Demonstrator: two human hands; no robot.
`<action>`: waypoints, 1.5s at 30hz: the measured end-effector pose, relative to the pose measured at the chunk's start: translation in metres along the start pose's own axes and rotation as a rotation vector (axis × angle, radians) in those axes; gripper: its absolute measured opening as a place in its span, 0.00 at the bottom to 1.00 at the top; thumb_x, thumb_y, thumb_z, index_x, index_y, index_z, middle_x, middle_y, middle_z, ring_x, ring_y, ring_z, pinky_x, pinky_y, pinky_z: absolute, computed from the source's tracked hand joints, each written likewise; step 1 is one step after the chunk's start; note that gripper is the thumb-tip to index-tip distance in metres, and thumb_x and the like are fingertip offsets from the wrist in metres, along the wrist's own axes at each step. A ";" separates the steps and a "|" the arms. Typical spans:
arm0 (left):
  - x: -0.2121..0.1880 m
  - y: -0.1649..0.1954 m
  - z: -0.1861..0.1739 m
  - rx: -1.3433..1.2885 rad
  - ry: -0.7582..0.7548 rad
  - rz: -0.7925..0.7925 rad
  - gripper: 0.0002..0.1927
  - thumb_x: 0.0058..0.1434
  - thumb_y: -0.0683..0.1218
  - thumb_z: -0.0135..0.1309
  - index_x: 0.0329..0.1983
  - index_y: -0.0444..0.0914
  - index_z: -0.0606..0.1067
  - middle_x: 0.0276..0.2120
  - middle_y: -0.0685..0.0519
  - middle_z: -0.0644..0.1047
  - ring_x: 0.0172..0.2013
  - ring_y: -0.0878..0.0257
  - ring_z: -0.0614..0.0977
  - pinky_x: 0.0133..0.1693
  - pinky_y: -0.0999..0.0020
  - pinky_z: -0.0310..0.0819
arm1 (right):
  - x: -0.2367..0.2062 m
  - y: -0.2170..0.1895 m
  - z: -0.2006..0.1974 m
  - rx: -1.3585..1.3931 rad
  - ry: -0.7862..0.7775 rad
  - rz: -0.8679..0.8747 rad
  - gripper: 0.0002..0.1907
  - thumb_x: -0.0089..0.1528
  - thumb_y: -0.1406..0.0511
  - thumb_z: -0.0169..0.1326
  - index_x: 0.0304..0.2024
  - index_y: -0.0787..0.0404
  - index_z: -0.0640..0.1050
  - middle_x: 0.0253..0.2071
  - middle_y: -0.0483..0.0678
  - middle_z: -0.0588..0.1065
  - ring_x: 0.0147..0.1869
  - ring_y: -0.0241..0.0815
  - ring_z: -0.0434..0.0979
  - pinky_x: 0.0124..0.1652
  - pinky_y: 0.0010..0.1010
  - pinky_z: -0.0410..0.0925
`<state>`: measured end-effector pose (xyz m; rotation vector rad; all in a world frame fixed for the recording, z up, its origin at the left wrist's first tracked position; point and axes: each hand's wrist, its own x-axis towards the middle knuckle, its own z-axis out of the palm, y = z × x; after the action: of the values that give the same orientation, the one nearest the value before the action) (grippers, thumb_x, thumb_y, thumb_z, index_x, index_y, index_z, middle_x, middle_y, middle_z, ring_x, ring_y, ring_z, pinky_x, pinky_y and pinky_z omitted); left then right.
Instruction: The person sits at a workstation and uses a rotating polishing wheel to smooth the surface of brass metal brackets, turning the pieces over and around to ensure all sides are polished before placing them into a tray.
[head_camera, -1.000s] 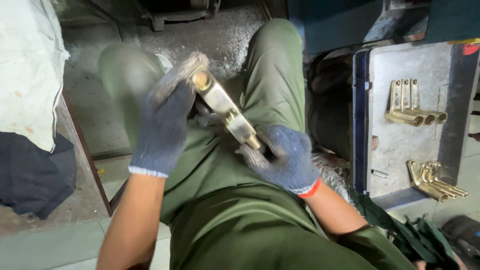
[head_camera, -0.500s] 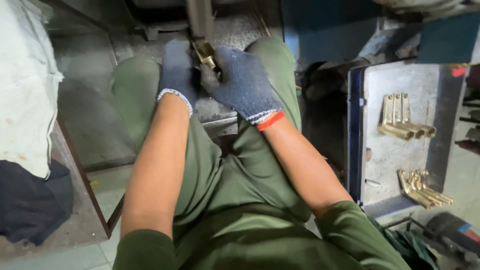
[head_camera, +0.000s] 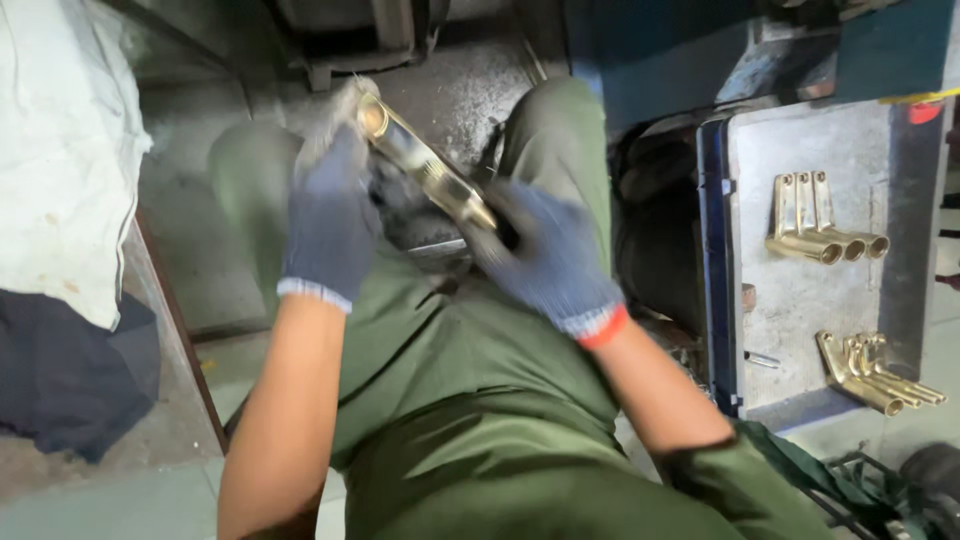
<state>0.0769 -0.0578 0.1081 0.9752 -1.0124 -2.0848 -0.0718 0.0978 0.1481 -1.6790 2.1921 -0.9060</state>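
Brass handle (head_camera: 425, 168) slants between both gloved hands (forearms bare): left hand (head_camera: 330, 220) grips its top, right hand (head_camera: 555, 255) its bottom.

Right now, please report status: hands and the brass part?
Left hand and right hand, both gloved, grip long shiny brass handle at its ends. Held over lap. Nothing in the way.

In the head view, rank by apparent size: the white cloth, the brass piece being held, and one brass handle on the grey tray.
1. White cloth, largest.
2. Held brass piece.
3. Brass handle on tray, apparently smallest, though it lies farther off, so unsure against the held piece.
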 end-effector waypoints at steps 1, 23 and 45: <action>-0.019 0.007 0.001 0.041 -0.042 0.076 0.24 0.74 0.49 0.45 0.69 0.32 0.71 0.51 0.54 0.77 0.44 0.69 0.77 0.47 0.76 0.74 | -0.017 -0.006 -0.003 -0.008 0.056 -0.003 0.17 0.61 0.62 0.65 0.49 0.61 0.79 0.41 0.53 0.80 0.41 0.51 0.82 0.41 0.38 0.74; -0.057 0.037 0.037 0.513 -0.321 0.290 0.18 0.77 0.52 0.50 0.48 0.30 0.77 0.36 0.55 0.74 0.37 0.67 0.73 0.41 0.72 0.70 | -0.086 -0.040 -0.048 0.066 0.068 -0.018 0.23 0.52 0.61 0.75 0.43 0.64 0.79 0.24 0.43 0.73 0.23 0.39 0.74 0.26 0.30 0.66; -0.047 0.038 0.041 0.340 -0.272 0.097 0.15 0.73 0.47 0.49 0.54 0.32 0.77 0.44 0.53 0.78 0.44 0.67 0.77 0.49 0.69 0.74 | -0.073 -0.041 -0.043 0.104 0.024 0.035 0.19 0.51 0.61 0.74 0.38 0.61 0.79 0.23 0.42 0.74 0.22 0.39 0.73 0.25 0.31 0.65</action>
<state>0.0766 -0.0256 0.1736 0.7914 -1.5604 -2.0406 -0.0391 0.1739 0.1935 -1.5856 2.1431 -1.0172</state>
